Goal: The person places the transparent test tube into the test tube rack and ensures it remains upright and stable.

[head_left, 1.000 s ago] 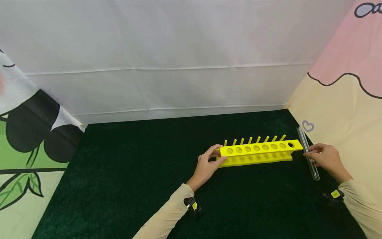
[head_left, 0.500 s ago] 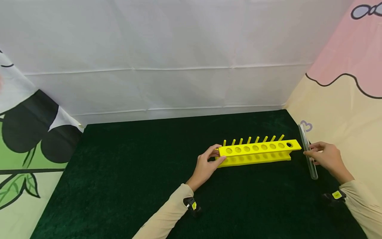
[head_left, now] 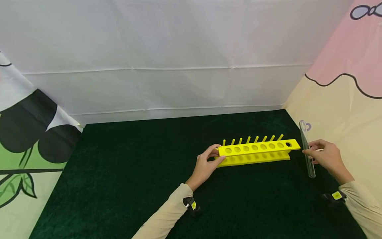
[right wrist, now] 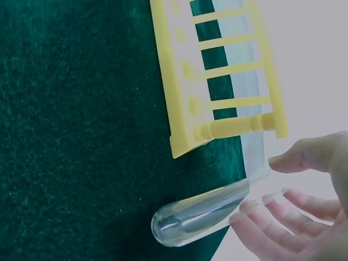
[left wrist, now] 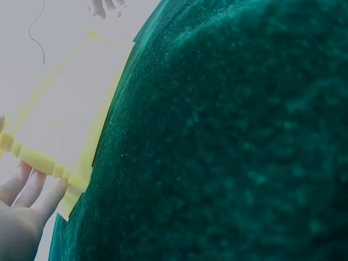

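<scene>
Positioning is judged in hand: the yellow rack [head_left: 258,153], apparently on the table [head_left: 143,172], is held by the left grip [head_left: 204,166]; beside it, the tube [right wrist: 204,215] is pinched by the right grip [head_left: 326,157]; alignment is called for

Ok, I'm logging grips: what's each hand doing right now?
Left hand: holding the yellow rack by one end.
Right hand: holding the clear tube.

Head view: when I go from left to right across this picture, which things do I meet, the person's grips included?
Black rounded print → left grip → yellow rack → clear test tube → right grip.
</scene>
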The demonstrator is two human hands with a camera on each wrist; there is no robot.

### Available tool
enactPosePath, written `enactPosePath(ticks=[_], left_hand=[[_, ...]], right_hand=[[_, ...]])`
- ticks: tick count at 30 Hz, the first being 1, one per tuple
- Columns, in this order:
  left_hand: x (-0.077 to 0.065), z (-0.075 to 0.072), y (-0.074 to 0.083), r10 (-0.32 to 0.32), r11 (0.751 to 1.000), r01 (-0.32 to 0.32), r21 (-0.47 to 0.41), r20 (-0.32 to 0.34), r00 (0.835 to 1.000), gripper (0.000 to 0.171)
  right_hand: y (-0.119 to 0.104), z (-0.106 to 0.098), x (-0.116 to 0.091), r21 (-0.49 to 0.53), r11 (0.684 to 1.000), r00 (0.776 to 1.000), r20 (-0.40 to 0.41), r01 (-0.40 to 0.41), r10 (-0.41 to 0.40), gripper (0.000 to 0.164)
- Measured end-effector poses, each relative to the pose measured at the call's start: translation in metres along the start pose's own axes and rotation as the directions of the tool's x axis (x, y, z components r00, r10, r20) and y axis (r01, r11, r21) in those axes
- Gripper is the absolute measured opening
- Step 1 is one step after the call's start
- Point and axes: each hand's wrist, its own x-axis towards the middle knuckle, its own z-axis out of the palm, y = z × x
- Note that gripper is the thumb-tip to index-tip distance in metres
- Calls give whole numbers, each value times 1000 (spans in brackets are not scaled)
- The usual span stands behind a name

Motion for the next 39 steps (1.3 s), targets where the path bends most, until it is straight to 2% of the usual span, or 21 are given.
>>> enactPosePath(ticks=[14, 24, 33, 36, 39], left_hand=[[-1, 0, 3, -10, 1000, 10, -3, 3, 1000, 40], [-1, 2, 2, -7, 1000, 7, -7, 8, 1000, 39], [-2, 0, 2, 1, 1000, -1, -10, 1, 1000, 38], [-1, 0, -5, 3, 1000, -3, -25, -1, 1000, 40], [2, 2, -21, 8, 1000, -8, -21, -6, 1000, 41]], right_hand=[[-11, -2, -4, -1, 999, 998, -51, 36, -36, 47], [-17, -5, -7, 0, 1000, 998, -55, 23, -23, 46], [-25, -8, -10, 41, 999, 997, -79, 30, -27, 45], [-27, -7, -10, 53, 998, 996, -83, 30, -25, 45], [-27, -7, -9, 65, 997, 996, -86, 34, -29, 44]])
